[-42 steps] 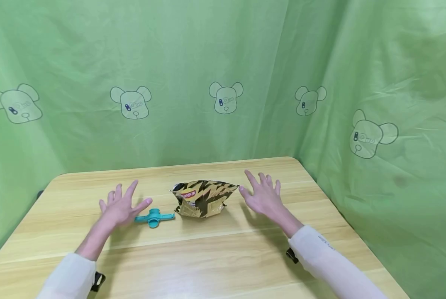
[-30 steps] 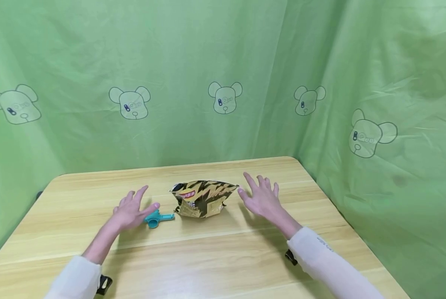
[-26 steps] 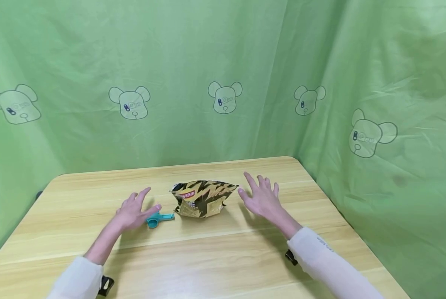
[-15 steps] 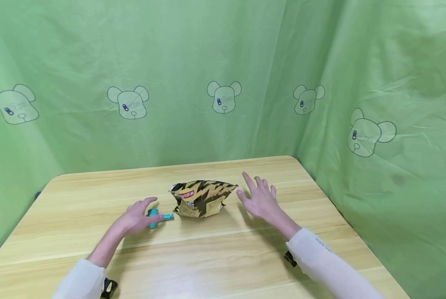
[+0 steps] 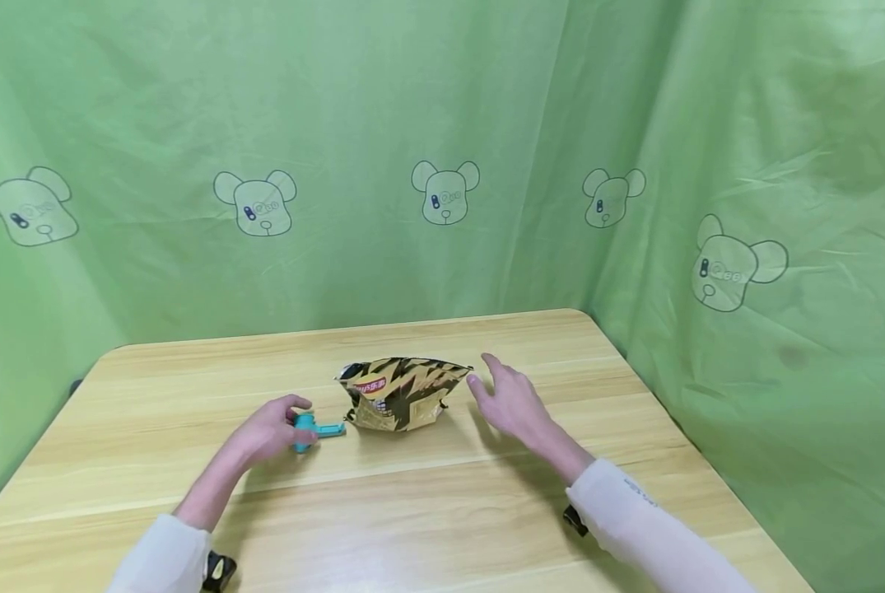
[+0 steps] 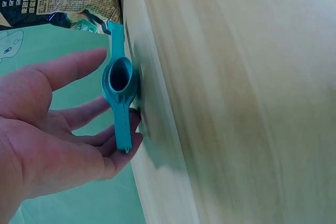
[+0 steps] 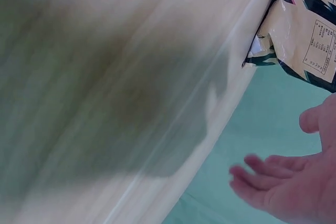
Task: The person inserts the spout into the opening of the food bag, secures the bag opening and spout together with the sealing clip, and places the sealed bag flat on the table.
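A teal bag clip with a round spout point(image 5: 331, 430) lies on the table, left of a black and gold chip bag point(image 5: 401, 395). My left hand point(image 5: 267, 430) surrounds the clip's left part. In the left wrist view, the fingers of that hand point(image 6: 47, 135) bend behind the lower arm of the clip point(image 6: 122, 124), while a small gap shows between thumb and clip. The chip bag stands upright, its top edge facing up. Just right of it hovers my right hand point(image 5: 514, 408), holding nothing. The right wrist view shows its loosely bent fingers point(image 7: 252, 182) below the bag point(image 7: 294, 30).
The wooden table point(image 5: 427, 511) has a rounded far edge. A green curtain point(image 5: 353, 272) printed with bear heads hangs behind it and along its sides. Both forearms wear pale sleeves, with a dark strap piece point(image 5: 218, 570) under the left one.
My left hand has moved right and down to the bag clip, its fingers bending around it. The right hand's fingers have drawn in slightly. Bag and clip stay in place.
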